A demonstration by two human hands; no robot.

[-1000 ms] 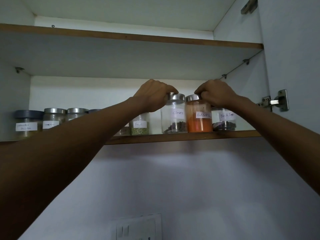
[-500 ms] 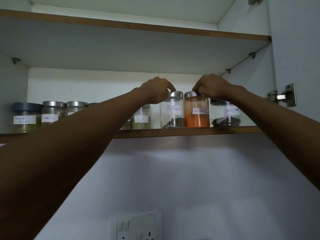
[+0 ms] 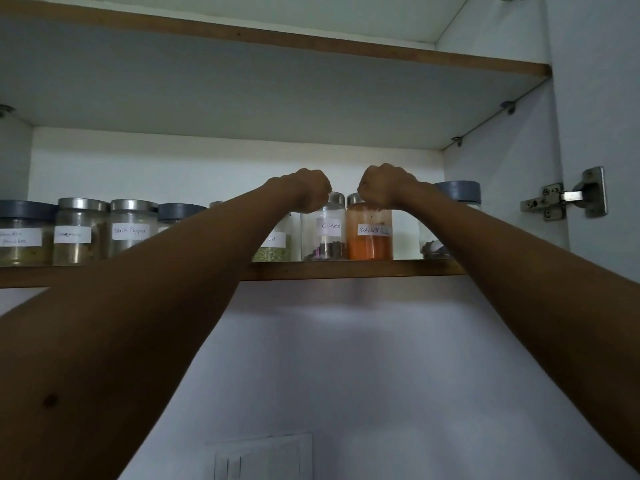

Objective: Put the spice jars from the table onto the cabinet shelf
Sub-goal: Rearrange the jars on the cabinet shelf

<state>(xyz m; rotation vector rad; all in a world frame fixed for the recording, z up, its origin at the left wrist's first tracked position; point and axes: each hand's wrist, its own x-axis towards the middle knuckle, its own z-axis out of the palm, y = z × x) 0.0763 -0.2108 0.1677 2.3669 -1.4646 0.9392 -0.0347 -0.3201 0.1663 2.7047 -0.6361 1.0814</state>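
Observation:
Two glass spice jars with metal lids stand side by side at the front of the cabinet shelf point(image 3: 346, 270). The cloves jar point(image 3: 325, 233) holds dark bits; my left hand point(image 3: 304, 190) is closed over the left side of its lid. To its right, the red chilli powder jar point(image 3: 370, 237) is half full of orange powder, and my right hand point(image 3: 384, 185) is closed on its lid. Both jars rest upright on the shelf and touch each other.
More labelled jars line the shelf: a fennel jar point(image 3: 273, 245), a black pepper jar point(image 3: 133, 228), others farther left, and a grey-lidded jar point(image 3: 459, 192) behind my right wrist. An upper shelf point(image 3: 311, 43) hangs overhead. Open door with hinge point(image 3: 568, 197) at right. Wall switch plate point(image 3: 263, 455) below.
Both hands stay on the same two lids, curled tighter over them. My view has drifted, and my right forearm now hides most of the jar at the far right.

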